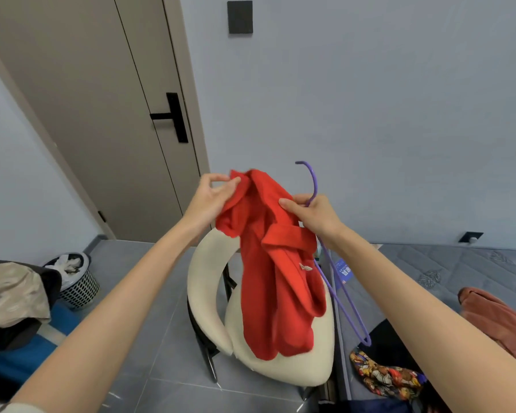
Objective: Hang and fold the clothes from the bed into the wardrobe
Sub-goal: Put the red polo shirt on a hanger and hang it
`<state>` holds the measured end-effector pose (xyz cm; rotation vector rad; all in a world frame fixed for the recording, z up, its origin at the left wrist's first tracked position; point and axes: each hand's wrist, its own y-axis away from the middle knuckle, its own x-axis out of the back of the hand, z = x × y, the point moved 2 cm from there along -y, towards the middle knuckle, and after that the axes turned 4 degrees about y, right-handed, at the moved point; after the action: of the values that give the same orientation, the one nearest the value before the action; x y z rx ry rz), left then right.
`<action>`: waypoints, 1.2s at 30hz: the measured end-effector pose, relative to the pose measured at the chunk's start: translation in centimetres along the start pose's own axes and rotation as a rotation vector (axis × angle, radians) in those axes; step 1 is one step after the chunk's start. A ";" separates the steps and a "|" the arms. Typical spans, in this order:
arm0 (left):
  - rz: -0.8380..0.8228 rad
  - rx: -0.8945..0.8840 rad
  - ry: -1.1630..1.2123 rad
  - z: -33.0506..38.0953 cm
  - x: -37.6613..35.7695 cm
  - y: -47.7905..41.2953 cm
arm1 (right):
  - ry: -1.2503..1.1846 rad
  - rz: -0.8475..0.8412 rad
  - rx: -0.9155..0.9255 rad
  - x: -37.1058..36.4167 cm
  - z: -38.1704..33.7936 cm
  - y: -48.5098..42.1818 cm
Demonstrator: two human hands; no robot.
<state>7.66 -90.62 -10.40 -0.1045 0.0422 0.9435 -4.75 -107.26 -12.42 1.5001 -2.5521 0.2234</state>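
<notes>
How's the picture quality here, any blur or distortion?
Head view: wide-angle lens slants the door and stretches the edges; light soft and even; slight motion blur on the left hand and red garment's top; hanger sharp.

The red garment (277, 278) at the centre of the frame is thick, soft, matt cloth with a slightly fleecy nap. The purple hanger (315, 183) beside it is thin and smooth with a faint sheen; plastic or coated wire cannot be told. The cream chair (203, 293) below is padded in matt, finely textured upholstery, and its dark legs (210, 362) look like glossy metal. The grey floor (167, 323) is smooth tile with a soft shine. At the right, the bed (459, 263) shows quilted grey fabric, with a rust-coloured garment (501, 317) of plush matt cloth on it. The basket (81, 287) at lower left is perforated plastic. The door (87, 114) is smooth and matt, its handle (173, 116) matt black.
</notes>
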 end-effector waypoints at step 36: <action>-0.549 0.371 -0.971 -12.2 -6.8 -3.1 | 0.510 -0.081 -0.459 7.7 7.1 7.0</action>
<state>6.31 -99.20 -21.80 0.6602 -0.6759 0.3493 -15.10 -112.00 -17.93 1.1809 -1.9658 0.0007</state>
